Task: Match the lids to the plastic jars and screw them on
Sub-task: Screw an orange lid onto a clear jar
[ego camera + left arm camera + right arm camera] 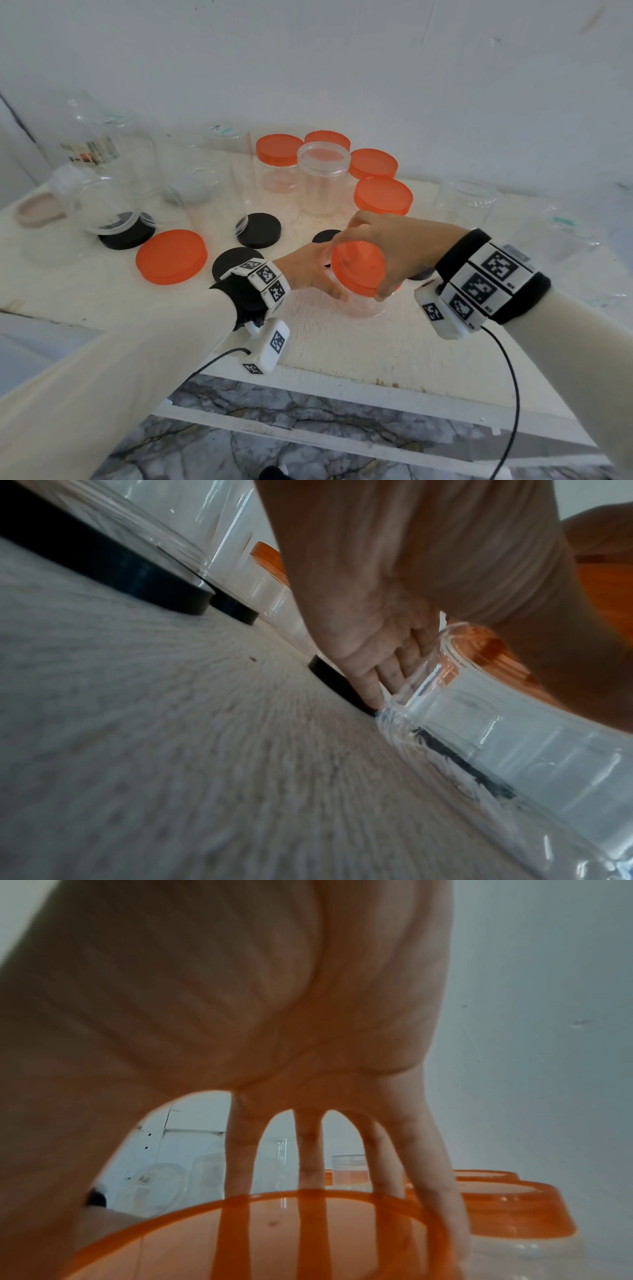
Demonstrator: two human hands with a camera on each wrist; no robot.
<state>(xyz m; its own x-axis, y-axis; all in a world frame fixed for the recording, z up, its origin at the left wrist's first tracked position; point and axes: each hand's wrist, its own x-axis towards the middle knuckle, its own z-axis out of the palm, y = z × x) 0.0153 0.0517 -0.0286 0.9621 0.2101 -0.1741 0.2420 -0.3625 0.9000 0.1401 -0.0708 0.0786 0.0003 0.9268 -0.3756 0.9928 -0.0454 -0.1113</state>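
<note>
Both hands meet over one clear plastic jar near the front edge of the white table. From above, the right hand arches over the orange lid, its fingers spread and curled down round the far rim while the thumb clamps the near rim, so the lid sits directly beneath the palm. From the side, the left hand wraps the jar's wall just under the lid, its fingers curled round the far side and reaching down close to the tabletop.

In the head view the jar stands on its base with its long axis roughly vertical and its mouth upward. The lid's flat face is tipped toward the camera rather than level; whether it is seated on the threads cannot be told.

Behind the hands stand four jars already capped in orange and one jar with a clear lid. A loose orange lid lies flat to the left, well apart from the hands, and several black lids lie flat between it and the held jar. More open clear jars are grouped at the back left, some lying on their sides.
</note>
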